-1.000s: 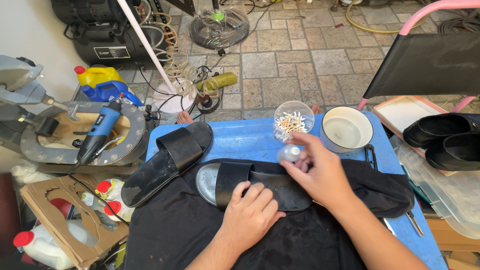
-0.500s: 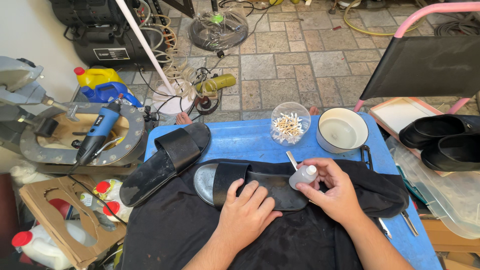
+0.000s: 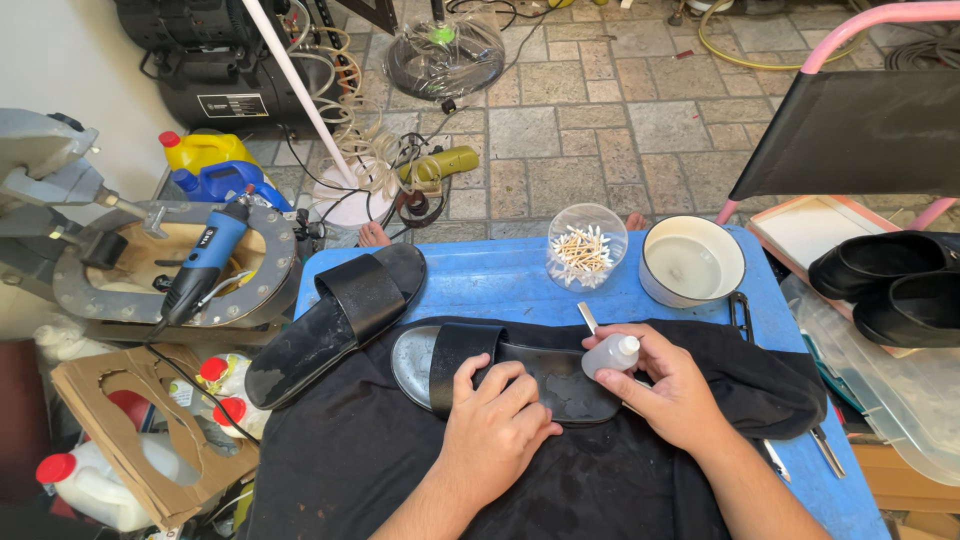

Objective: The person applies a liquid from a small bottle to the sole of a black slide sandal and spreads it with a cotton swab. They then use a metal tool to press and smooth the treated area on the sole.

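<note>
Worktop (image 3: 520, 285) carries a black cloth (image 3: 400, 460) across its near edge, and on that cloth a black sandal (image 3: 520, 372) lies sole-down. Left hand (image 3: 495, 430) presses flat, fingers spread, on the strap; firm pressure there should keep the sandal from sliding. Right hand (image 3: 675, 390) pinches a small white bottle (image 3: 608, 354), tipped toward the footbed, wrist bent inward; a gentle squeeze suits best.

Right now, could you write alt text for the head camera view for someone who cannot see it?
A person's left hand presses a black slide sandal onto a black cloth while the right hand holds a small white squeeze bottle over it. Its mate, a jar of cotton swabs and a white bowl sit on the blue table.
</note>
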